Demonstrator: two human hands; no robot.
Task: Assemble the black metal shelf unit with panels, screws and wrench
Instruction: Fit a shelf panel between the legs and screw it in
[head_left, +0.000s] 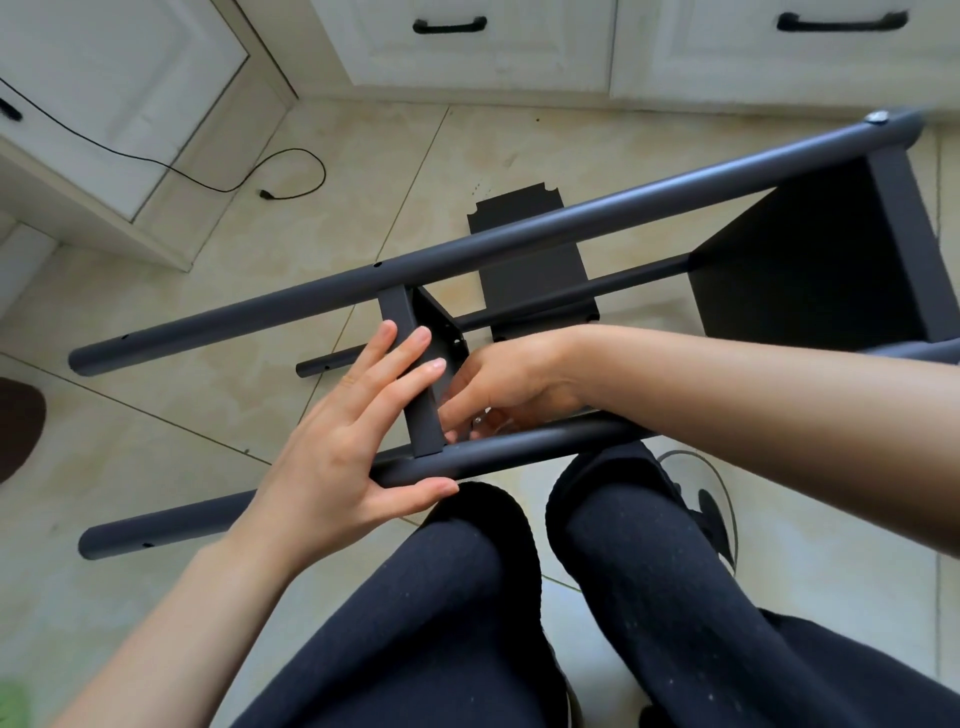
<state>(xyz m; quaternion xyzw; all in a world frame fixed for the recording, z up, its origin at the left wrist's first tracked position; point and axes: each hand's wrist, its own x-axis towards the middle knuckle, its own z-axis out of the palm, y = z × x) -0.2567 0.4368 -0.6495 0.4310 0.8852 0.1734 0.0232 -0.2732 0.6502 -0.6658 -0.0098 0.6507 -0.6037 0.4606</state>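
Black metal shelf frame (519, 234) on its side over lap, open tile floor (234, 415) w/ spare panel (524, 208) beyond, left hand (353, 441) flat, fingers straight on crossbar (415, 374), thumb under near tube, right hand (498, 384) pinching small silver screw (480, 418) inside the frame.

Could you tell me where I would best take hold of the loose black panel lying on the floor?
Probably by the far short edge of the loose black panel, coming from the cabinet side. It lies flat on the tiles, and the shelf frame's tubes cross above its near half.

Left hand (337, 441) flat, fingers straight; right hand (504, 387) fingers curled.
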